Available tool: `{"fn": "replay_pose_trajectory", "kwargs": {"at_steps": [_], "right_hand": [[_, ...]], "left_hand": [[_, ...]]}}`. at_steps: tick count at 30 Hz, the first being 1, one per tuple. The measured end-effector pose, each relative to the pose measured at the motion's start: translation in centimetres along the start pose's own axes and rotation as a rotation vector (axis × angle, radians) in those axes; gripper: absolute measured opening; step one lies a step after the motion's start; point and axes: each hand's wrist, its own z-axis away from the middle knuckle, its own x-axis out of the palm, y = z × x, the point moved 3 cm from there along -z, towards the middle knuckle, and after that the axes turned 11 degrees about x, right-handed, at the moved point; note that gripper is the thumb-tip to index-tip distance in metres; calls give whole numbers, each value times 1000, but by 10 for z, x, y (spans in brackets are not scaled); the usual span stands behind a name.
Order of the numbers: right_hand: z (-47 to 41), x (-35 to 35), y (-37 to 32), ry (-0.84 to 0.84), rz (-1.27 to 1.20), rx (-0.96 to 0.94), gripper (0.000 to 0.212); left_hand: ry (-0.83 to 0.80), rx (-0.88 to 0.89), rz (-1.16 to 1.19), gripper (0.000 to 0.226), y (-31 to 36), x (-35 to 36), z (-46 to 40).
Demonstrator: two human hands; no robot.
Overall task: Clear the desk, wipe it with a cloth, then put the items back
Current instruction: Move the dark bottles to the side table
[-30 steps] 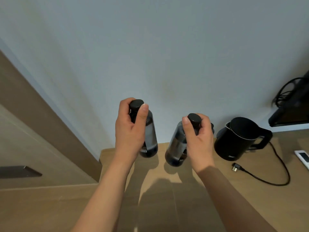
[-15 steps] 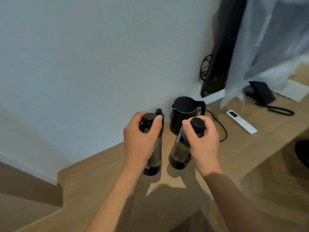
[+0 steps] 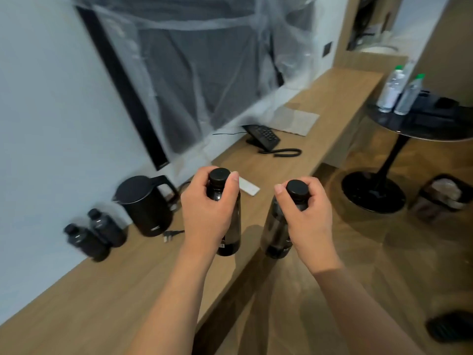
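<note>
Two dark bottles are held up by their necks, the left hand point(image 3: 204, 213) gripping one bottle point(image 3: 228, 226) above the long wooden desk point(image 3: 107, 290) and the right hand point(image 3: 305, 216) gripping the other point(image 3: 275, 231) past its front edge, while a black kettle point(image 3: 146, 206) and two small bottles point(image 3: 94, 234) stand on the desk by the wall.

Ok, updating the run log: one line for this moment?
left hand: grips dark bottle | right hand: grips second bottle | kettle on desk
</note>
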Motion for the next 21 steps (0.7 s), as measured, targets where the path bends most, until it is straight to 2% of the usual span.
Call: {"fn": "replay_pose_trajectory", "kwargs": {"at_steps": [9,15,21], "right_hand": [[-69,-163,20,258,40,75,17],[-128,-233,38,362,85,89,15],[-230,-291,60,434,155,98,15]], "left_hand": [[-233,104,160,13,58,182,0],[-360,96,232,16,62,294,-9],[-460,135,291,19,49,421,-47]]}}
